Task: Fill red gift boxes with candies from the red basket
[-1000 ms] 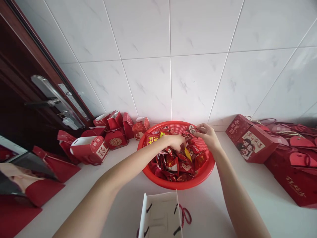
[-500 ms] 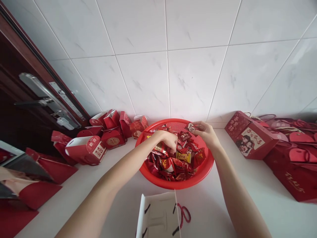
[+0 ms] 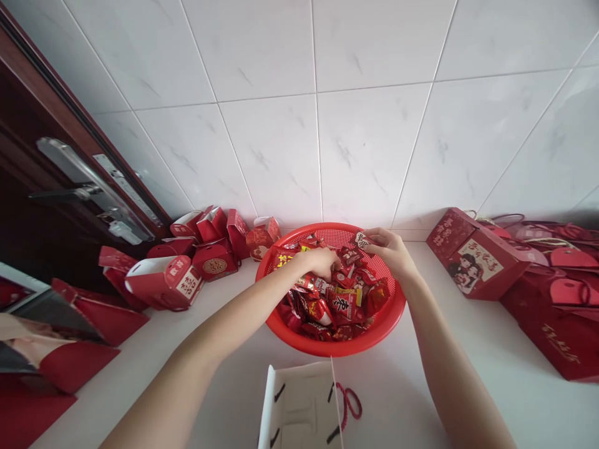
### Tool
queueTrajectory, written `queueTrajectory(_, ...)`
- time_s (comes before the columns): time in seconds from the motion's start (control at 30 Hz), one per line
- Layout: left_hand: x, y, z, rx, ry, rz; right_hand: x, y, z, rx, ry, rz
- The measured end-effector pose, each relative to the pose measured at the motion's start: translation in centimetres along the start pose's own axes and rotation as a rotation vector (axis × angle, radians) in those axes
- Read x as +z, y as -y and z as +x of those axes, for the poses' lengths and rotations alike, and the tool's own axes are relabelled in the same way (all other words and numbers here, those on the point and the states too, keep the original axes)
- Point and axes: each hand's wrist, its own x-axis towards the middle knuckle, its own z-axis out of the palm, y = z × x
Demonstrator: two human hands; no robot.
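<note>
A round red plastic basket (image 3: 332, 350) holds many wrapped sweets (image 3: 318, 310), mostly in red packets. My left hand (image 3: 322, 262) reaches into it with bent fingers pressed together among the packets. Whatever those fingertips grip is hidden. At the basket's far right rim, my right hand (image 3: 389, 251) pinches a small red-and-white wrapped sweet (image 3: 362, 241) between thumb and fingers. In front of the basket stands an open gift box (image 3: 304, 408), white inside, with a dark red cord (image 3: 350, 404) at its right side.
Small red gift boxes (image 3: 215, 260) stand at the left by the tiled wall, with larger red bags (image 3: 100, 312) nearer me. A printed red box (image 3: 475, 255) and more red bags (image 3: 556, 337) stand at right. A door handle (image 3: 88, 187) is at far left.
My left hand has shifted slightly up and away within the basket. A red packet now partly covers the yellow one in the pile. My right hand stays in place with its sweet.
</note>
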Motion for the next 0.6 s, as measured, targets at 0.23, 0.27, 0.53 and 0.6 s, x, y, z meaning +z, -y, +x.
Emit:
queueTrajectory(0.23, 0.7, -1.1, 0.2, -0.003, -0.014, 0.017, 0.0, 0.0, 0.1, 0.009, -0.017, 0.009)
queueTrajectory(0.27, 0.7, -1.2, 0.2, -0.002, -0.005, 0.008, 0.1, 0.1, 0.1, 0.014, -0.016, 0.017)
queueTrajectory(0.53, -0.1, 0.9, 0.5, 0.010, -0.034, -0.222, -0.1, 0.2, 0.0, 0.005, 0.014, 0.100)
queueTrajectory(0.6, 0.0, 1.4, 0.7, 0.004, -0.059, -0.329, -0.1, 0.2, 0.0, 0.026, -0.007, 0.139)
